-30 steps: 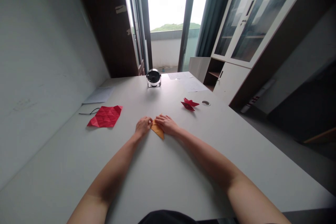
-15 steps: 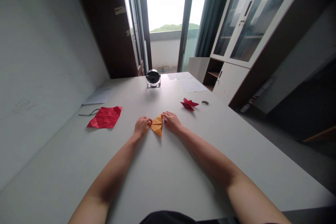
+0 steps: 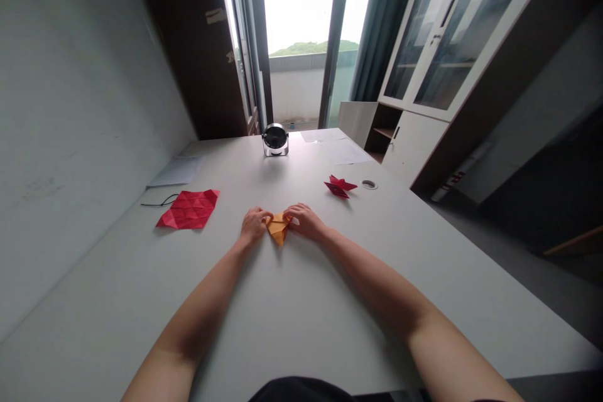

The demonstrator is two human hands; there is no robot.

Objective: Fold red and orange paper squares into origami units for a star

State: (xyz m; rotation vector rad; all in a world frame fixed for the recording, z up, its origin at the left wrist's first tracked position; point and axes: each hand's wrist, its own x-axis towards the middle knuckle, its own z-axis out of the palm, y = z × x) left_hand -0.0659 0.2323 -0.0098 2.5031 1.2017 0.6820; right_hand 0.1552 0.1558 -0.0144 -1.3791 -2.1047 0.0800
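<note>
A small folded orange paper [image 3: 279, 228] lies on the white table [image 3: 301, 301], pointed toward me. My left hand [image 3: 254, 225] pinches its left edge with curled fingers. My right hand [image 3: 305, 220] presses and pinches the paper's top right part. Both hands rest on the tabletop, close together around the paper.
A creased red paper sheet [image 3: 190, 208] lies to the left, with a black cord [image 3: 157, 203] beside it. A folded red paper figure [image 3: 340, 187] sits to the right, near a cable hole [image 3: 369, 184]. A small round black device [image 3: 276, 139] and white sheets [image 3: 176, 171] lie farther back.
The orange paper has been folded smaller. My right hand moved off the paper, then came back onto its top right part. My left hand stayed on the left edge.
</note>
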